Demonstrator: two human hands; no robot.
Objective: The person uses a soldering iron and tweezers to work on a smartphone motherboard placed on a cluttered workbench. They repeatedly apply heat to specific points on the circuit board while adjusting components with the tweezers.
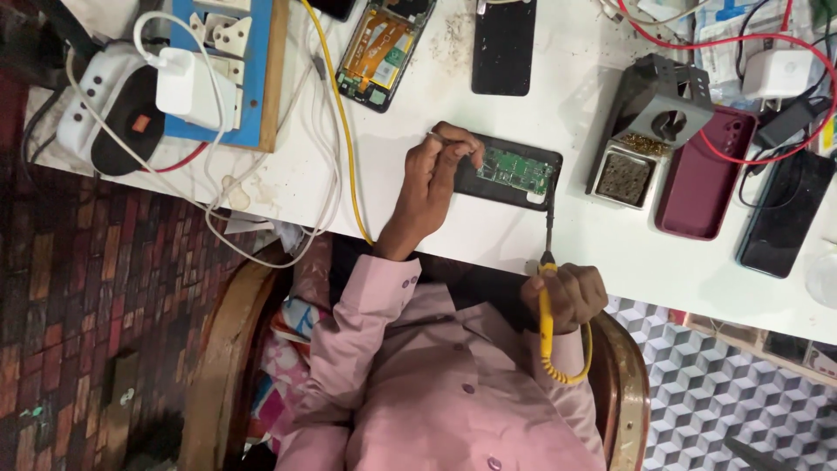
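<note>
Here, the white surface [488,228] carries an opened phone [510,170] with its green circuit board [516,169] exposed, near the front edge. The left hand [433,179] rests on the phone's left end, fingers curled and pinched together. The right hand [568,295] is closed around a yellow soldering iron [547,301], tip toward the board's right edge.

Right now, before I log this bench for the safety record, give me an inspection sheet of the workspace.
Surface: white table, smudged.
Job's things: opened phone with green board exposed; yellow-handled soldering iron, tip at the phone's edge.
Clutter: second opened phone, maroon case, iron stand, black phone.
Grippers: left hand pinching at the phone; right hand gripping the iron.
Cables: yellow cable, red wire, white leads.
Surroundings: brick-pattern floor, wooden chair.
</note>
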